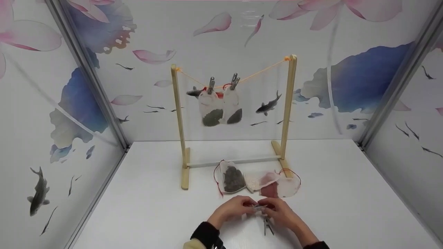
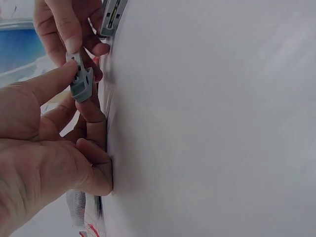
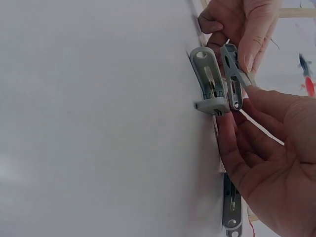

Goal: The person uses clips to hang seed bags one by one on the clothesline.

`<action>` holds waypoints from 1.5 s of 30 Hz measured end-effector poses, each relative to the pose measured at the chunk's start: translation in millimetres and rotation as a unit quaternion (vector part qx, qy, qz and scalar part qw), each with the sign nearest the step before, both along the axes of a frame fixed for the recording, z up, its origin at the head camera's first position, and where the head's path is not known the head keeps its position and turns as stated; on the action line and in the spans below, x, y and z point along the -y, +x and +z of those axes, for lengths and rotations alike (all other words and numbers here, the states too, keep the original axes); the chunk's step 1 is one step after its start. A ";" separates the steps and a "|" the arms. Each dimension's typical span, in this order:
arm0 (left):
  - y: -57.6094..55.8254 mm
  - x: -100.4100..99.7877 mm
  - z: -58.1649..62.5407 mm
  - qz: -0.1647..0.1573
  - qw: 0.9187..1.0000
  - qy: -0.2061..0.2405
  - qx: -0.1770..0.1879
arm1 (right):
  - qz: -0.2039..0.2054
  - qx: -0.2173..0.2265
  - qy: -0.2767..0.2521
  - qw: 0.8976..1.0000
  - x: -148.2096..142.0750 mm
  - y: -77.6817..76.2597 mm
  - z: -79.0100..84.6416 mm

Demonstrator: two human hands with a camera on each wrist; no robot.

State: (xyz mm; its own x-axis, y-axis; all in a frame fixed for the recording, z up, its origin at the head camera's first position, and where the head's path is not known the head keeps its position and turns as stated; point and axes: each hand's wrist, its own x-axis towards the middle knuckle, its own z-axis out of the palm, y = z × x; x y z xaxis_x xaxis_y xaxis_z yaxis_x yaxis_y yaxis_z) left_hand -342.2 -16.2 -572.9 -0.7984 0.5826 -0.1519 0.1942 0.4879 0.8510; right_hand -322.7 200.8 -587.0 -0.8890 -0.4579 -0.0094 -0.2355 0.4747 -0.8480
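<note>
In the head view my left hand (image 1: 234,207) and right hand (image 1: 282,211) meet low over the white table, both pinching one small grey clothespin (image 1: 258,208). The left wrist view shows this clothespin (image 2: 81,81) with left fingertips at one end and the right thumb at the other. Seen from the right wrist, the held clothespin (image 3: 232,74) overlaps another grey clothespin (image 3: 210,81) beside the fingers. A further clothespin (image 3: 232,205) lies by the heel of the right hand. In the head view, a loose clothespin (image 1: 268,226) is just below the right hand.
Beyond the hands lie mesh drawstring bags: one with dark contents (image 1: 233,179), others with pale (image 1: 253,181) and red contents (image 1: 269,189). Behind stands a wooden frame (image 1: 286,114) with an orange line (image 1: 261,71), where two pale bags (image 1: 211,103) hang from clothespins (image 1: 211,85).
</note>
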 end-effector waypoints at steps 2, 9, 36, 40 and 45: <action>-1.5 0.6 -0.9 0.002 1.000 0.012 0.019 | 0.005 0.021 -0.026 0.999 -1.3 -0.4 0.1; -2.0 -0.5 -0.8 0.007 0.999 0.023 0.033 | -0.017 0.045 -0.052 0.997 -1.9 0.1 -2.0; 2.5 -2.3 -2.1 0.011 1.000 0.008 0.016 | -0.035 0.063 -0.122 0.990 -4.2 7.9 -15.4; 6.1 -3.4 -3.3 0.020 1.000 -0.003 -0.011 | -0.047 0.058 -0.097 0.993 -1.9 8.4 -13.0; 12.5 -6.5 -4.8 0.034 0.997 -0.016 -0.061 | -0.050 0.038 -0.080 0.995 -0.9 10.5 -12.1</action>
State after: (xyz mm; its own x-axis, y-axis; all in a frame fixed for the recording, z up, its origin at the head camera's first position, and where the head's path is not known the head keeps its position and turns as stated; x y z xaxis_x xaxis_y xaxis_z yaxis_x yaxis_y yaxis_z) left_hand -329.6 -9.7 -577.6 -0.8499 0.5224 -0.0694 0.2598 0.5299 0.8073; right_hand -312.3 201.7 -599.1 -0.9296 -0.3683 -0.0116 -0.1270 0.3496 -0.9282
